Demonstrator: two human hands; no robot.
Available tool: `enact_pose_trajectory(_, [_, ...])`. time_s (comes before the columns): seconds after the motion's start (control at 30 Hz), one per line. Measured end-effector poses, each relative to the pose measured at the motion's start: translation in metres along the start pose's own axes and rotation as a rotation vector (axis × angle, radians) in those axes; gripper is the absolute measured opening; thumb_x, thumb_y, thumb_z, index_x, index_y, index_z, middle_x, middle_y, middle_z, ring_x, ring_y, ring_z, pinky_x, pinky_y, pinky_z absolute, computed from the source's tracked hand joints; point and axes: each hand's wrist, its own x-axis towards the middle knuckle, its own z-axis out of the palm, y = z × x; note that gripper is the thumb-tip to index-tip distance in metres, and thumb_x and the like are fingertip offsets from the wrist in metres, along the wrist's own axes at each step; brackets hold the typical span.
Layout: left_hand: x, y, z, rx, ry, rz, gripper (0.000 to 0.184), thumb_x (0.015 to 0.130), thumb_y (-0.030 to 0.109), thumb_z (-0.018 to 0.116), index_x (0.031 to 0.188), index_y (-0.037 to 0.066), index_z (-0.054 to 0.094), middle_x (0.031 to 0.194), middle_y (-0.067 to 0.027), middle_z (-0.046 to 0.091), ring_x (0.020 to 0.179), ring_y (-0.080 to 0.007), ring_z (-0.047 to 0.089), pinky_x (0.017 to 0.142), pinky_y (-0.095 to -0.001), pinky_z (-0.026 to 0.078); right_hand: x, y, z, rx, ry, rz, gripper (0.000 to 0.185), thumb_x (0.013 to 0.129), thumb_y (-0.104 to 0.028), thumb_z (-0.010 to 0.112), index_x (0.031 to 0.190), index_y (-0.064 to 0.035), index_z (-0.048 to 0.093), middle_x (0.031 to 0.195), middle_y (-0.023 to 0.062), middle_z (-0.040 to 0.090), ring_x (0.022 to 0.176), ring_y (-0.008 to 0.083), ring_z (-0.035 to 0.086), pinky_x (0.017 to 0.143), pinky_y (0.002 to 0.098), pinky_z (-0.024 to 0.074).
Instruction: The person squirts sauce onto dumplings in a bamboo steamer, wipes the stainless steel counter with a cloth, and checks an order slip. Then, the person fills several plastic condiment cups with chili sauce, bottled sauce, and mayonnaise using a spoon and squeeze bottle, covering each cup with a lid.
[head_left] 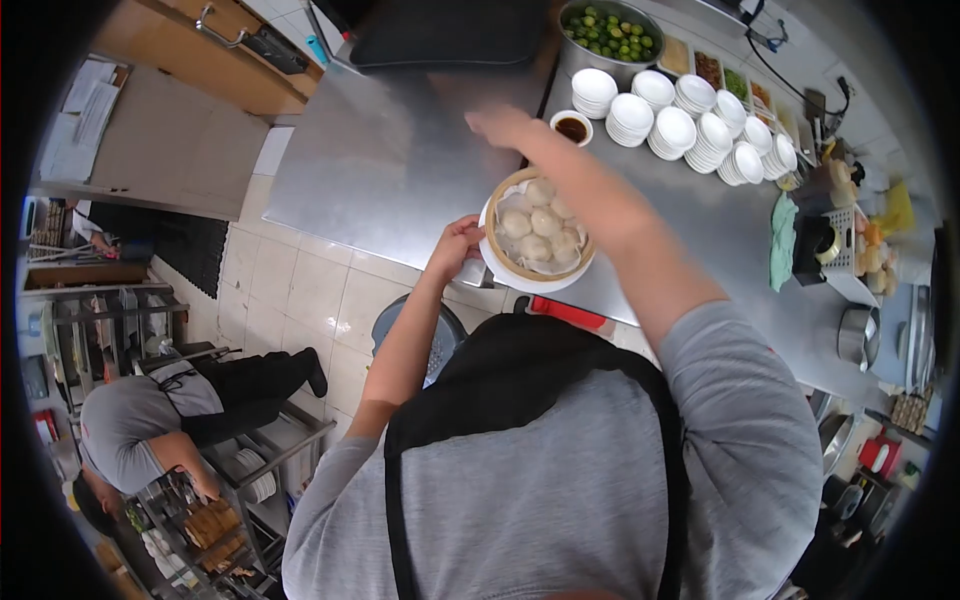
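Observation:
My left hand point(458, 248) grips the left rim of a white plate point(548, 285), thumb and fingers on its edge. On the plate sits a round bamboo steamer point(500, 262) with several pale dumplings point(536, 222) on a white liner. My right arm reaches forward across the steamer. The right hand point(497, 127) is over the steel counter, beyond the steamer, and its fingers are smeared by motion, so whether it holds anything is unclear. Just right of it stands a small white dish of dark sauce point(571, 128).
Stacks of small white dishes point(675, 130) and a metal bowl of limes point(612, 40) stand at the back right. A green cloth point(782, 240) lies on the counter point(350, 180). A grey bin point(440, 340) is below. Another person point(140, 425) bends over a rack at the left.

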Motion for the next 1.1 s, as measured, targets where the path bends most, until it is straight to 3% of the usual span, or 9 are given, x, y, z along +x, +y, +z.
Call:
enact_pose_trajectory(0.07, [-0.002,0.0,0.0,-0.003,-0.035,-0.024,0.026,0.085,0.011,0.051,0.109,0.003,0.053,0.085,-0.0058,0.062,0.072,-0.013,0.06,0.061,-0.0248,0.05,-0.017,0.015,-0.007,0.211,0.436,-0.092,0.043,0.07,0.0,0.053,0.11,-0.0159,0.051,0.095,0.0144,0.058,0.089,0.033,0.056,0.075,0.04,0.0458])
enact_pose_trajectory(0.13, [-0.002,0.002,0.001,0.002,-0.006,-0.026,0.026,0.086,0.012,0.051,0.109,0.002,0.052,0.086,-0.0057,0.062,0.074,-0.0127,0.06,0.063,-0.0249,0.05,-0.07,0.025,-0.033,0.366,0.64,-0.01,0.046,0.071,-0.001,0.051,0.115,-0.0164,0.05,0.101,0.0155,0.055,0.093,0.0347,0.054,0.077,0.04,0.0439])
enact_pose_trajectory(0.23, [0.003,0.0,-0.003,-0.008,-0.033,-0.037,0.026,0.087,0.015,0.05,0.11,0.002,0.052,0.088,-0.0061,0.061,0.074,-0.0133,0.06,0.063,-0.0263,0.051,-0.157,0.064,-0.028,0.407,0.595,0.332,0.036,0.074,-0.005,0.054,0.11,-0.0088,0.056,0.088,0.0168,0.06,0.082,0.0322,0.058,0.072,0.0376,0.0456])
enact_pose_trajectory(0.3, [0.006,0.0,-0.004,0.002,-0.053,-0.034,0.026,0.088,0.017,0.05,0.11,0.002,0.051,0.087,-0.0074,0.061,0.073,-0.0147,0.061,0.061,-0.0276,0.052,-0.199,0.077,0.004,0.602,0.43,0.626,0.027,0.081,-0.009,0.056,0.108,-0.0083,0.057,0.078,0.0074,0.059,0.068,0.0128,0.057,0.06,0.0268,0.0489])
enact_pose_trajectory(0.37, [0.006,0.0,-0.003,0.018,-0.053,-0.038,0.024,0.088,0.014,0.048,0.11,0.003,0.052,0.09,-0.0079,0.061,0.076,-0.0158,0.061,0.064,-0.0289,0.053,-0.215,0.063,0.051,0.879,0.486,0.559,0.025,0.082,-0.01,0.057,0.107,-0.0081,0.059,0.077,0.0033,0.058,0.068,0.0089,0.055,0.056,0.0239,0.0484])
enact_pose_trajectory(0.47, [0.008,-0.003,-0.006,0.019,-0.063,-0.034,0.025,0.089,0.008,0.044,0.112,0.003,0.051,0.095,-0.0089,0.061,0.08,-0.0174,0.062,0.068,-0.03,0.054,-0.22,0.043,0.072,0.954,0.653,0.503,0.029,0.072,-0.006,0.059,0.102,-0.0062,0.062,0.079,0.0135,0.063,0.071,0.0193,0.06,0.064,0.0314,0.0469])
enact_pose_trajectory(0.73, [0.002,0.003,0.002,-0.012,-0.016,-0.016,0.021,0.09,0.012,0.043,0.108,0.004,0.05,0.089,-0.0068,0.061,0.074,-0.0135,0.061,0.062,-0.0266,0.052,-0.254,0.056,0.069,1.458,0.855,0.786,0.022,0.074,-0.001,0.059,0.096,0.0004,0.058,0.077,0.0083,0.061,0.07,0.0148,0.059,0.061,0.0242,0.0496])
enact_pose_trajectory(0.97, [0.01,-0.007,0.003,-0.119,0.11,0.084,0.022,0.087,0.003,0.04,0.106,-0.001,0.05,0.094,-0.0116,0.06,0.079,-0.0177,0.061,0.068,-0.0281,0.052,-0.232,0.065,0.085,1.541,0.615,0.811,0.019,0.076,-0.002,0.056,0.095,0.0001,0.057,0.082,0.0083,0.06,0.072,0.0153,0.058,0.063,0.0259,0.0489])
enact_pose_trajectory(1.1, [0.012,-0.01,-0.012,-0.154,0.139,0.108,0.024,0.084,-0.001,0.039,0.105,-0.002,0.051,0.095,-0.0128,0.06,0.081,-0.0185,0.061,0.068,-0.0282,0.052,-0.236,0.051,0.051,1.395,0.557,0.79,0.028,0.085,-0.019,0.052,0.104,0.0007,0.054,0.094,0.0122,0.058,0.087,0.0194,0.057,0.075,0.0307,0.0472])
